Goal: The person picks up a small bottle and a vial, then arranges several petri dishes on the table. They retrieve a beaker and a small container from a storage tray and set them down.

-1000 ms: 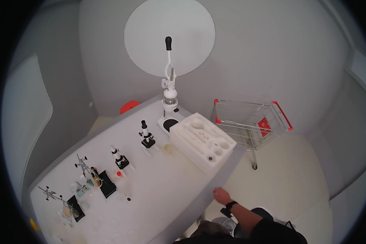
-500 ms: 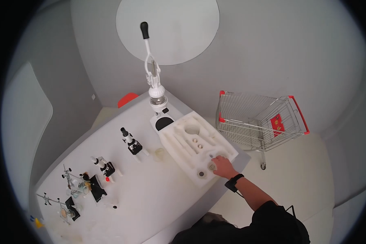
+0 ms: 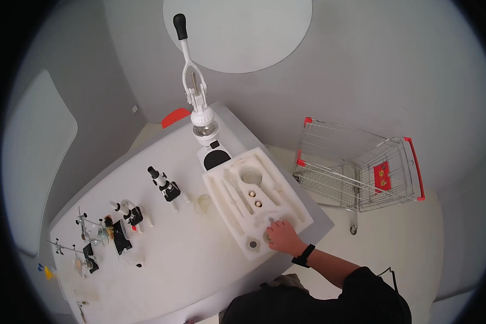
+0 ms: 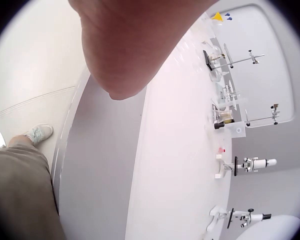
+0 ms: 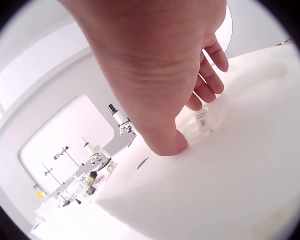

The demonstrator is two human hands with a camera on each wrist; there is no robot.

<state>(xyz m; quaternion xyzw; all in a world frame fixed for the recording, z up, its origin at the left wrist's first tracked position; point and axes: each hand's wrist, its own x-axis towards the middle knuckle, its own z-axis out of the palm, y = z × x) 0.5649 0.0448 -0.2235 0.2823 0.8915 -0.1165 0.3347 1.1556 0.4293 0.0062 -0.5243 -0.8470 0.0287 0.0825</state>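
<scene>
My right hand is over the near end of a white foam block with shaped recesses. In the right wrist view its thumb and loosely bent fingers stand on opposite sides of a clear round glass piece set in a recess. The thumb tip is right at the recess edge. Beside the hand, a dark disc sits in another round hollow, and two small shiny round pieces lie farther along the block. Only the heel and wrist part of my left hand shows, over the table's near edge; its fingers are hidden.
A white lever press with a black handle stands behind the block. Two microscopes, clamp stands and glassware line the table to the left. A wire shopping cart stands right of the table.
My right hand has come up from beside the table onto the foam block, and then shifted slightly over the recesses. The head view has moved closer to the block.
</scene>
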